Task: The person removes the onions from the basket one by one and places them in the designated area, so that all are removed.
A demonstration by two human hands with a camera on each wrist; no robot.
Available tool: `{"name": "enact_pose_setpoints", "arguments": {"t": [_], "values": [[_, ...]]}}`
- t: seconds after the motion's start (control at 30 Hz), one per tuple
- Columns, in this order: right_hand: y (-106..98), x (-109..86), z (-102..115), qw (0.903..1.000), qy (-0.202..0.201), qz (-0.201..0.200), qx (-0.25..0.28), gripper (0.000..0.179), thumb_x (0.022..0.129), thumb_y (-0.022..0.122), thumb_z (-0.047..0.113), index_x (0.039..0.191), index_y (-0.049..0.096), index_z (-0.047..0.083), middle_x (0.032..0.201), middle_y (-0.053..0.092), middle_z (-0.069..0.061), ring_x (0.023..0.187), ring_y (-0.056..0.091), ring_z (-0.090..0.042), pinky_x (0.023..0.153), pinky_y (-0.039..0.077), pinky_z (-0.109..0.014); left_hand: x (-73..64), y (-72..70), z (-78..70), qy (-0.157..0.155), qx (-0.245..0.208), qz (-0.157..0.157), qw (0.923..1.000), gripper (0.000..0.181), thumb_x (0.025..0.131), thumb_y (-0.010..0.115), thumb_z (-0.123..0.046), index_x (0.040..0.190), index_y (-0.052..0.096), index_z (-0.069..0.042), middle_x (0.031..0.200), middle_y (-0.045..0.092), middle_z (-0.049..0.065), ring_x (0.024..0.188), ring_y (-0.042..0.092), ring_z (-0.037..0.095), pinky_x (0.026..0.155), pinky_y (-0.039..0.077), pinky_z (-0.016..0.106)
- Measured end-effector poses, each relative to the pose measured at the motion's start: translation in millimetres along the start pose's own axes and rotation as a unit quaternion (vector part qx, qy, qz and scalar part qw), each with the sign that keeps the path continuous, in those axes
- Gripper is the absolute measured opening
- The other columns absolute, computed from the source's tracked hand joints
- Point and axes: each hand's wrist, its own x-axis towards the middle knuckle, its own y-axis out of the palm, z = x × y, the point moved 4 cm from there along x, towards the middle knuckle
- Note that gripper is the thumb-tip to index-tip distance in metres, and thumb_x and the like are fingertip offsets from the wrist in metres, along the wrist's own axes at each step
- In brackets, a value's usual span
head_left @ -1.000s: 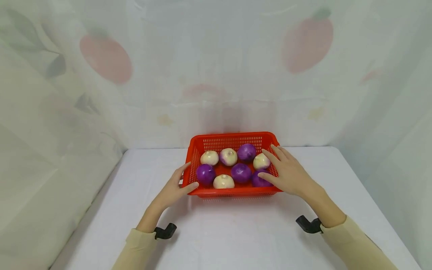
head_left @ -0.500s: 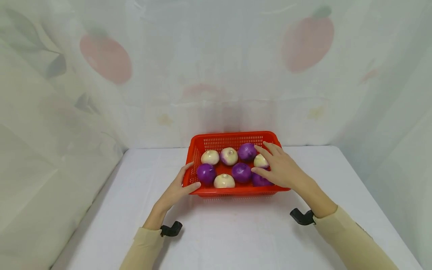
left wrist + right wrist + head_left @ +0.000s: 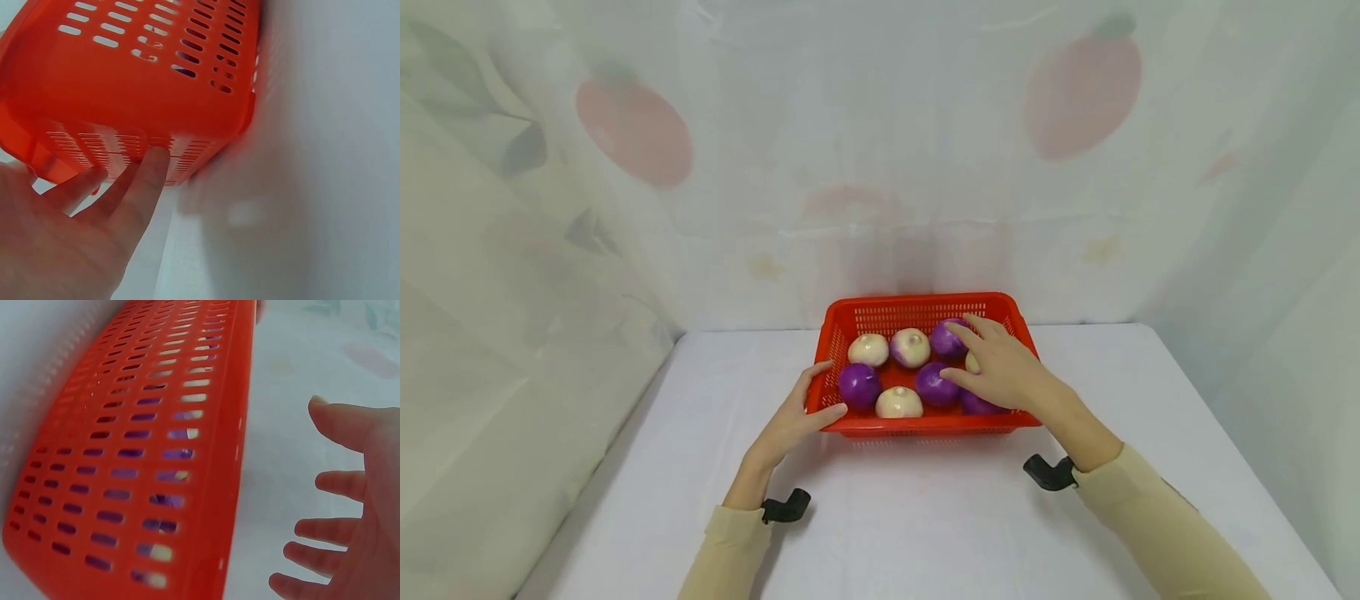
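A red plastic basket (image 3: 917, 427) with slotted walls stands on the table, holding several purple and whitish onions, among them a purple onion (image 3: 859, 386) and a white onion (image 3: 899, 403). At its left end my left hand (image 3: 792, 418) grips the wall. The thumb comes over the rim by the front corner; the left wrist view has fingers (image 3: 147, 181) against the slotted end wall. Over the basket's right part hovers my right hand (image 3: 1003, 367), fingers spread, holding nothing. It partly covers the right-hand onions. In the right wrist view its fingers (image 3: 328, 531) stand above the rim.
The table (image 3: 925, 517) wears a white cover. Behind it hangs a pale curtain (image 3: 880, 167) with faded fruit prints, and more pale cloth closes off both sides. Each wrist carries a small black mount (image 3: 1051, 473).
My right hand has moved left from the basket's right rim to over the onions. The left hand stays at the left end, shifted slightly right with its forearm.
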Motion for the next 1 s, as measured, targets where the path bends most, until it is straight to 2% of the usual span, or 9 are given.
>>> {"name": "enact_pose_setpoints", "arguments": {"t": [0.13,0.4,0.6,0.8,1.0], "values": [[4.0,5.2,5.2,0.9999,-0.006,0.008,0.004,0.079,0.092,0.069,0.05,0.156,0.041,0.013,0.16,0.033,-0.021,0.146,0.03,-0.043,0.112,0.036,-0.062,-2.7,0.9,-0.7,-0.004,-0.003,-0.003,1.0,0.083,0.087,0.079,-0.042,0.154,0.032,-0.031,0.152,0.04,0.008,0.136,0.044,0.033,0.107,0.043,0.058],[17.0,12.8,7.0,0.9995,0.0,0.027,0.015,0.073,0.092,0.071,0.047,0.153,0.046,0.017,0.158,0.037,-0.016,0.145,0.034,-0.039,0.109,0.038,-0.063,-4.0,2.3,-2.8,-0.005,-0.001,-0.003,1.0,0.077,0.091,0.076,-0.03,0.154,0.033,-0.03,0.152,0.041,0.01,0.137,0.045,0.034,0.109,0.041,0.059],[28.0,20.6,6.1,0.9994,-0.003,0.032,-0.01,0.072,0.09,0.07,0.051,0.151,0.049,0.018,0.15,0.046,-0.013,0.139,0.042,-0.039,0.104,0.041,-0.068,-3.6,2.5,-3.1,-0.003,-0.005,-0.002,1.0,0.076,0.09,0.077,-0.031,0.153,0.033,-0.031,0.152,0.041,0.011,0.137,0.045,0.033,0.11,0.039,0.06],[37.7,26.2,2.7,0.9986,-0.01,0.052,-0.006,0.068,0.092,0.071,0.045,0.15,0.051,0.017,0.146,0.048,-0.015,0.136,0.044,-0.039,0.104,0.043,-0.065,-3.5,3.8,-3.6,-0.008,-0.003,-0.001,1.0,0.081,0.089,0.078,-0.037,0.155,0.032,-0.028,0.153,0.041,0.01,0.136,0.045,0.033,0.109,0.041,0.059],[48.4,32.0,-1.1,0.9966,-0.001,0.082,-0.004,0.063,0.092,0.072,0.04,0.147,0.054,0.016,0.145,0.048,-0.015,0.137,0.043,-0.04,0.105,0.044,-0.062,-2.7,5.2,-5.0,-0.01,0.0,0.0,0.9999,0.081,0.09,0.076,-0.034,0.156,0.03,-0.024,0.154,0.039,0.011,0.137,0.044,0.034,0.109,0.04,0.06]]}}
